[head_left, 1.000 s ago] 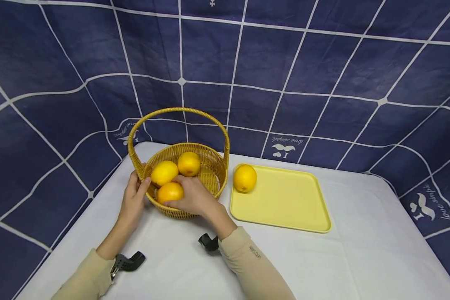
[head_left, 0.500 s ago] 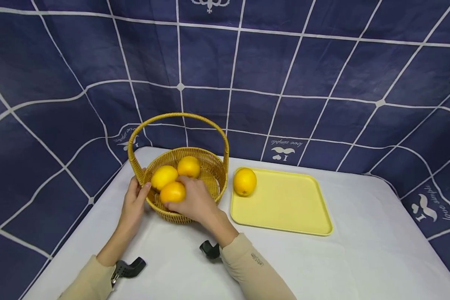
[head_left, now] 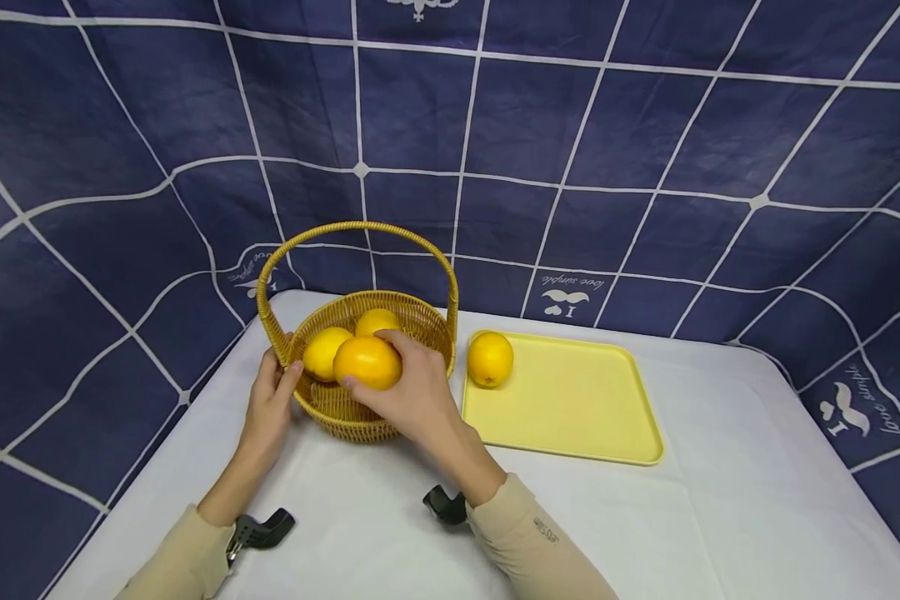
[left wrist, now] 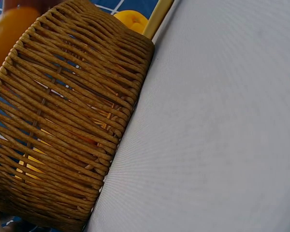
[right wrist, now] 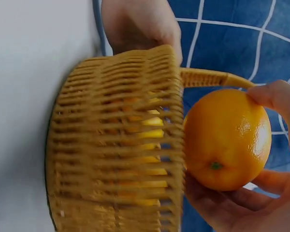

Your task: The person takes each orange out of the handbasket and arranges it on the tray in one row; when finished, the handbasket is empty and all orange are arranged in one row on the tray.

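"While the round, golden-brown wicker basket point(head_left: 356, 431) is gripped at its rim by the left hand point(head_left: 266, 408), what is held by the right hand point(head_left: 420, 387)?"

"A glossy, round, deep-orange fruit point(head_left: 367, 363) is grasped between its thumb and fingers, raised above the basket's rim."

"How is the left hand placed?"

"Its thumb is laid over the rim beside the foot of the arched, woven handle point(head_left: 356, 225); its fingers are partly hidden behind the wall."

"And what is found about the right hand?"

"To its left, a smooth yellow fruit point(head_left: 327, 353) is contained in the basket. Just beyond the hand, a yellow-orange fruit point(head_left: 378, 320) is partly covered by the held one. To its right, a round golden fruit point(head_left: 490, 359) is borne by a flat, rectangular, pale-yellow tray point(head_left: 577, 400)."

"Beneath both hands?"

"The surface is covered by a white cloth point(head_left: 757, 517)."
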`<state>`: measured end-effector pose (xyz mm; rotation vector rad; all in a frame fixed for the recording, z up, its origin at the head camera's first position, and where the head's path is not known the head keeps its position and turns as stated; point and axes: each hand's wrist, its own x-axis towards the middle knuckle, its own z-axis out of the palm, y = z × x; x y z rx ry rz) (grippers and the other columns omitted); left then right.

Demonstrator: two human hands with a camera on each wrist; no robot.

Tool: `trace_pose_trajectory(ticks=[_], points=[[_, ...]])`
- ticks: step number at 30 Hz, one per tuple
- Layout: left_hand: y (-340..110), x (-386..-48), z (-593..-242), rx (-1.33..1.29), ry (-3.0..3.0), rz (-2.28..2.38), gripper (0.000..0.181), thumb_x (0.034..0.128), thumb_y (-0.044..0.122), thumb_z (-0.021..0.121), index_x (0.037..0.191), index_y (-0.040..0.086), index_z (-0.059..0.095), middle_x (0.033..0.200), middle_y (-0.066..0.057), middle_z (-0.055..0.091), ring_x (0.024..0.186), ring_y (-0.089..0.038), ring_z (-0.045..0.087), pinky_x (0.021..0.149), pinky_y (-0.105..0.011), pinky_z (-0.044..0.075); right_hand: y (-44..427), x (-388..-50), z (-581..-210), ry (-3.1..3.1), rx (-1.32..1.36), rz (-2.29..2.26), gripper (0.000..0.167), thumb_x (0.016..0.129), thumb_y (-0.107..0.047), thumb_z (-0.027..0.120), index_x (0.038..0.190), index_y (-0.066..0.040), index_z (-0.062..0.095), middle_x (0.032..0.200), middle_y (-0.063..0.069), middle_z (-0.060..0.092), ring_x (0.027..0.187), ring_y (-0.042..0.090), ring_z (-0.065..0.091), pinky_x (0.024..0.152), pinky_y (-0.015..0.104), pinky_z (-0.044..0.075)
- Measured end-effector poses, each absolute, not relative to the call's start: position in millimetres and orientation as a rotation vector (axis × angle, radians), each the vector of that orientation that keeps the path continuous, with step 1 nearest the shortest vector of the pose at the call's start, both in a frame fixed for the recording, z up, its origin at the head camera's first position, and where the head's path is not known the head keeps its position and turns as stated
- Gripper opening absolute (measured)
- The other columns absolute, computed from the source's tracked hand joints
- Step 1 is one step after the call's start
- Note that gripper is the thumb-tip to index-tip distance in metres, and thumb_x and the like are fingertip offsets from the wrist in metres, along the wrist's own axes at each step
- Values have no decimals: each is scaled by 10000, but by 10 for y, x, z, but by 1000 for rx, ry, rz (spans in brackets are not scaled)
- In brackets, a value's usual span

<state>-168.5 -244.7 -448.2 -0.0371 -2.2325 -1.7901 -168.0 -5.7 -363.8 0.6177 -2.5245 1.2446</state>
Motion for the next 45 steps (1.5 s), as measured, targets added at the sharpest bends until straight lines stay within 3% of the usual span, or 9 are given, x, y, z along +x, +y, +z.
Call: trace_pose_trajectory(ticks=[10, 17, 32, 37, 45], points=[[-2439, -1719, -4465, -34, -2251, -1760, 591, 1149, 331, 431, 1678, 143, 246, 1677, -164, 371, 1509, -282, 370, 1045, -26, 345, 533, -1521, -3483, -2497, 487, 1368, 555, 815, -449, 854, 1299, -244, 675, 1165, -72, 731, 1015, 152, 630, 824, 374, 578], [-2440, -1677, -4487, -12, -2263, -1755, 596, 1149, 341, 427, 1680, 146, 237, 1680, -160, 365, 1504, -272, 374, 1039, -21, 346, 907, -1597, -3411, -2451, 371, 1346, 522, 850, -431, 859, 1274, -180, 689, 1124, -3, 750, 993, 147, 696, 785, 312, 632], [-2468, -1687, -4514, 5, -2301, -1686, 581, 1146, 371, 424, 1673, 180, 269, 1672, -127, 393, 1474, -156, 403, 1043, -18, 342, 1469, -1874, -3417, -2490, -77, 1239, 631, 850, -534, 820, 1267, -105, 620, 1149, 103, 722, 1061, 275, 654, 871, 429, 572], [-2468, -1688, -4518, -1, -2277, -1715, 576, 1148, 348, 429, 1670, 162, 272, 1658, -148, 406, 1465, -163, 410, 1035, -19, 352, 1534, -1955, -3519, -2497, -125, 1222, 615, 857, -509, 803, 1266, -90, 619, 1141, 141, 720, 1009, 315, 667, 848, 432, 574], [-2452, -1703, -4506, -19, -2273, -1713, 585, 1148, 356, 425, 1672, 151, 263, 1677, -147, 376, 1491, -192, 393, 1044, -19, 353, 1651, -2090, -3711, -2568, -213, 1172, 625, 878, -492, 773, 1298, -47, 649, 1154, 214, 721, 1092, 379, 623, 909, 470, 520]])
